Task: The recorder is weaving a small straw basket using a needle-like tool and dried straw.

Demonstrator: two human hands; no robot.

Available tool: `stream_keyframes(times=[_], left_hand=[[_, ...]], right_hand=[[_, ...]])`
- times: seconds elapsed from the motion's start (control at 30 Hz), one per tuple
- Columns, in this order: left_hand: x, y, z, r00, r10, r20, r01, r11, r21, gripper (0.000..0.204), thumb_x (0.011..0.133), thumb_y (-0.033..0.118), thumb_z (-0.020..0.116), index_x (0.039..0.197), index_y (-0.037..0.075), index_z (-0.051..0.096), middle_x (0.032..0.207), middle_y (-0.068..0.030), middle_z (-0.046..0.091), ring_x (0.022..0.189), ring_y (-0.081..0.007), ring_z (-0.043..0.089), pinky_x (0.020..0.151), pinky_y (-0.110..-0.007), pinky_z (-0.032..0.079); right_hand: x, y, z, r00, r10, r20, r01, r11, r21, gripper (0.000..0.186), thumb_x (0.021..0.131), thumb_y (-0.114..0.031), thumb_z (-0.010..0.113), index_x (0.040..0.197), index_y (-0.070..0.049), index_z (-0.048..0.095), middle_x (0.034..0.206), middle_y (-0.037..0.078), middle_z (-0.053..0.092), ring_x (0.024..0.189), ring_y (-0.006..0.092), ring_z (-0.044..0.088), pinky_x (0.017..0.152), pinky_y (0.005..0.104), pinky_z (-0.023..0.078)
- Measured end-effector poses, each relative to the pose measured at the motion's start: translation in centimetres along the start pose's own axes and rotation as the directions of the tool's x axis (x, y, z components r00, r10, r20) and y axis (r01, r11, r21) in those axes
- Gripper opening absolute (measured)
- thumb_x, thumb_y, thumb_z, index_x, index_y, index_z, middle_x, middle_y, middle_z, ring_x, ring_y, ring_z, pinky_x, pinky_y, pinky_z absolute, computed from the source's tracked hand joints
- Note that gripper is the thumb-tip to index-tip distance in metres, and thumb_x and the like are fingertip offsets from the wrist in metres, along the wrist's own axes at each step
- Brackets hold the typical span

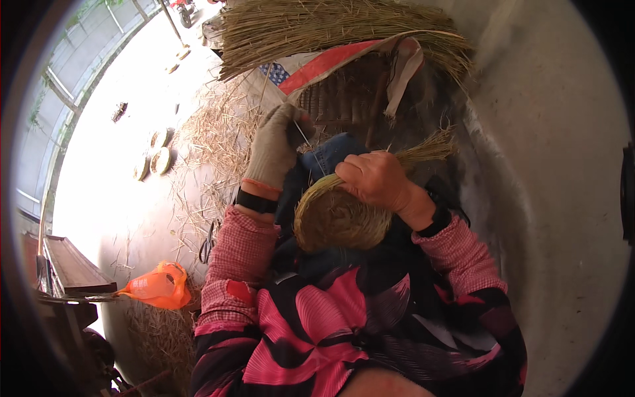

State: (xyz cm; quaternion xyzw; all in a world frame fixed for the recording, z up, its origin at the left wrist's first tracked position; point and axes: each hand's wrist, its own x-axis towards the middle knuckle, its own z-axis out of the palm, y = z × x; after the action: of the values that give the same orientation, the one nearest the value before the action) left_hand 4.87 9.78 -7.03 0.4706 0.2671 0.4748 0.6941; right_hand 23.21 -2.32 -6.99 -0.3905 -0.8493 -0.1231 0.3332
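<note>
A round coiled straw basket (pixel 347 221) rests tilted on my lap, its hollow facing up. My right hand (pixel 377 180), bare, is closed on its far right rim, thumb over the edge. Loose straw ends (pixel 430 147) stick out to the right past my knuckles. My left hand (pixel 274 142), in a beige knit glove, is raised beyond the basket's left side, fingers closed. From it a thin, shiny needle (pixel 302 134) slants down, and a fine strand seems to run on toward the rim. My left fingertips are partly in shadow.
A large bundle of straw stalks (pixel 337 30) lies ahead, beyond a red and white woven sack (pixel 331 63). Straw scraps (pixel 205 152) litter the floor at left. Several small round woven pieces (pixel 160 161) lie farther left. An orange plastic bag (pixel 159 286) hangs at lower left. A wall (pixel 562 165) rises at right.
</note>
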Motion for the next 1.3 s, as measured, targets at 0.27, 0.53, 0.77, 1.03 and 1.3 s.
stream_keyframes(times=[0.27,0.53,0.77,1.03,1.3], left_hand=[[-4.4,4.3,0.6,0.923,-0.114,0.368,-0.078,0.881,0.467,0.025,0.100,0.032,0.052,0.102,0.008,0.061,0.086,-0.0071,0.064,0.076,-0.0204,0.064,0.066,-0.030,0.051],[-5.0,5.0,-3.7,0.858,-0.151,0.490,-0.495,0.009,0.869,0.024,0.093,0.031,0.061,0.095,0.008,0.066,0.089,-0.0146,0.067,0.081,-0.0332,0.065,0.071,-0.040,0.052],[-5.5,2.2,-4.3,0.972,-0.147,0.184,0.076,0.935,0.347,0.028,0.100,0.030,0.052,0.086,0.006,0.055,0.098,-0.0115,0.067,0.085,-0.0155,0.061,0.073,-0.032,0.051],[-3.3,-1.1,-3.9,0.830,-0.131,0.543,0.421,0.786,-0.453,0.025,0.102,0.029,0.049,0.085,0.010,0.048,0.080,-0.0044,0.054,0.074,-0.0165,0.054,0.065,-0.028,0.045],[-7.4,-0.1,3.8,0.844,0.197,0.499,-0.514,0.029,0.857,0.015,0.081,0.016,0.062,0.094,0.011,0.059,0.086,-0.0096,0.057,0.082,-0.0319,0.061,0.068,-0.043,0.050]], right_hand=[[-1.3,1.7,0.7,0.996,0.086,0.016,-0.087,0.994,0.067,0.026,0.079,-0.027,0.070,0.085,-0.012,0.050,0.072,0.006,0.053,0.065,0.0273,0.062,0.055,0.0395,0.049],[-2.3,1.9,0.8,0.989,0.149,-0.014,-0.146,0.981,0.129,0.024,0.082,-0.027,0.068,0.088,-0.011,0.051,0.074,0.007,0.054,0.068,0.0286,0.062,0.056,0.0396,0.049],[-2.4,1.7,0.7,0.986,0.167,-0.004,-0.165,0.976,0.145,0.024,0.090,-0.032,0.062,0.086,-0.011,0.052,0.072,0.007,0.054,0.066,0.0287,0.062,0.055,0.0394,0.048],[-2.5,1.3,1.3,0.982,0.188,0.011,-0.187,0.971,0.146,0.021,0.088,-0.027,0.065,0.084,-0.012,0.052,0.072,0.006,0.054,0.066,0.0283,0.062,0.055,0.0395,0.049],[-2.0,1.7,0.7,0.982,0.148,0.115,-0.154,0.987,0.042,0.022,0.082,-0.021,0.070,0.094,-0.010,0.054,0.078,0.007,0.059,0.070,0.0275,0.065,0.057,0.0388,0.051]])
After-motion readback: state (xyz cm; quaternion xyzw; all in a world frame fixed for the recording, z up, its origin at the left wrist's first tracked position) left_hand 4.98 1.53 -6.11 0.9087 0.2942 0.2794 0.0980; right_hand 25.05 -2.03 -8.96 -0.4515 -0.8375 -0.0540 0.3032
